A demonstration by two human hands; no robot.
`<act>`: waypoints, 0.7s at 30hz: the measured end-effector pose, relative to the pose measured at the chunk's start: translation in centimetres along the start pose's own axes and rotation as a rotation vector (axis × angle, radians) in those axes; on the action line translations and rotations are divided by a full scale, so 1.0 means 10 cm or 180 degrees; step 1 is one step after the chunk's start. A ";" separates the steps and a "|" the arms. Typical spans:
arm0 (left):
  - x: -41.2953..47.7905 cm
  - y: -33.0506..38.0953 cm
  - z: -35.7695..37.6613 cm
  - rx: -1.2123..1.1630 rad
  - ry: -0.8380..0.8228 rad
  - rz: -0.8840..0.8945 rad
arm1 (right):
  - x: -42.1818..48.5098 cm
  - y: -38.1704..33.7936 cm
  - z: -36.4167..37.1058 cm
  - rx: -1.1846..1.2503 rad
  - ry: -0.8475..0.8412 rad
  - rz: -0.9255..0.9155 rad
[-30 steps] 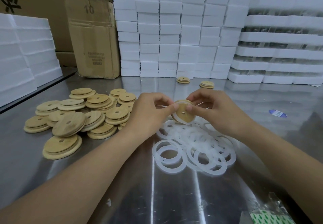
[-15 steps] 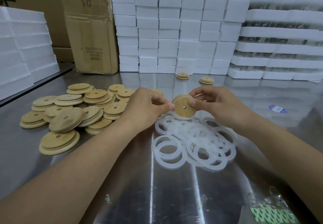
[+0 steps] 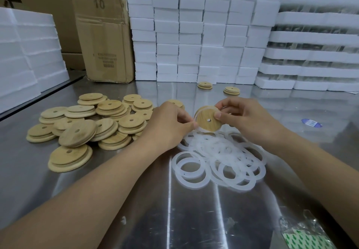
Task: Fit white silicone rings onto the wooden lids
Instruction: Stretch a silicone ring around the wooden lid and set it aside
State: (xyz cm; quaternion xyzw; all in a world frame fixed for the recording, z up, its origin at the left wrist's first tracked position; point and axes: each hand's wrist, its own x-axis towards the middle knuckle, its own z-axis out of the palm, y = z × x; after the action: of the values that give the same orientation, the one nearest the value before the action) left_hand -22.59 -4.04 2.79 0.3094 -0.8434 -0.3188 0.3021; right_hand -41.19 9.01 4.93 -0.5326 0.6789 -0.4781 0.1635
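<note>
White foam blocks (image 3: 25,54) were stacked at the far left, with a worn cardboard box (image 3: 104,39) standing beside them at the back of the metal table (image 3: 136,219). In front of these lay a loose pile of wooden lids (image 3: 87,126), many overlapping, each with a small hole.

The left hand (image 3: 169,124) was just right of that pile, its fingers curled and its thumb and forefinger pinching the left edge of the held lid (image 3: 207,121). This lid was lifted off the table and tilted, its flat face toward the camera. A white ring (image 3: 195,116) showed along its left and lower edge; how fully it sat on the lid could not be told. The right hand (image 3: 244,116) gripped the lid's right edge, thumb on the face and fingers behind.

Directly under both hands a heap of white rings (image 3: 219,161) lay flat on the table, overlapping. Two separate lids (image 3: 205,85) sat near the rear foam wall (image 3: 194,29). Farther right lay a blue sticker (image 3: 311,123), with foam trays (image 3: 314,41) stacked behind it and a clear bag (image 3: 307,237) with green print at the near right corner.
</note>
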 end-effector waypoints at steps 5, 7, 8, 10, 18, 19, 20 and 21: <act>-0.03 0.01 0.01 0.0253 -0.0085 0.0080 | 0.01 0.04 0.01 0.0124 -0.0047 0.0048; -0.03 0.02 0.01 0.0148 -0.0059 0.0092 | 0.03 0.07 -0.01 0.0091 -0.0048 0.0019; -0.04 0.03 0.02 0.0107 -0.0036 0.0088 | 0.03 0.08 -0.01 0.0108 -0.0052 0.0011; -0.06 0.04 0.02 0.0085 0.0002 0.0070 | 0.04 0.09 -0.02 0.0218 -0.0024 0.0046; -0.05 0.12 -0.01 -0.0402 0.0082 -0.0093 | 0.03 0.00 0.00 0.0620 0.0206 0.0051; -0.06 0.12 -0.01 -0.0398 0.0058 -0.0097 | 0.02 -0.01 0.00 0.0635 0.0189 0.0066; -0.06 0.13 -0.01 -0.0383 0.0050 -0.0095 | 0.02 -0.02 -0.01 0.0633 0.0159 0.0077; -0.06 0.13 -0.01 -0.0389 0.0053 -0.0095 | 0.02 -0.02 -0.01 0.0607 0.0118 0.0085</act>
State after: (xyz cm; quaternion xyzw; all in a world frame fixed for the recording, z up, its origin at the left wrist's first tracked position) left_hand -22.56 -2.83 3.58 0.3056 -0.8151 -0.3716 0.3226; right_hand -41.23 8.89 5.18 -0.4966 0.6403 -0.5481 0.2072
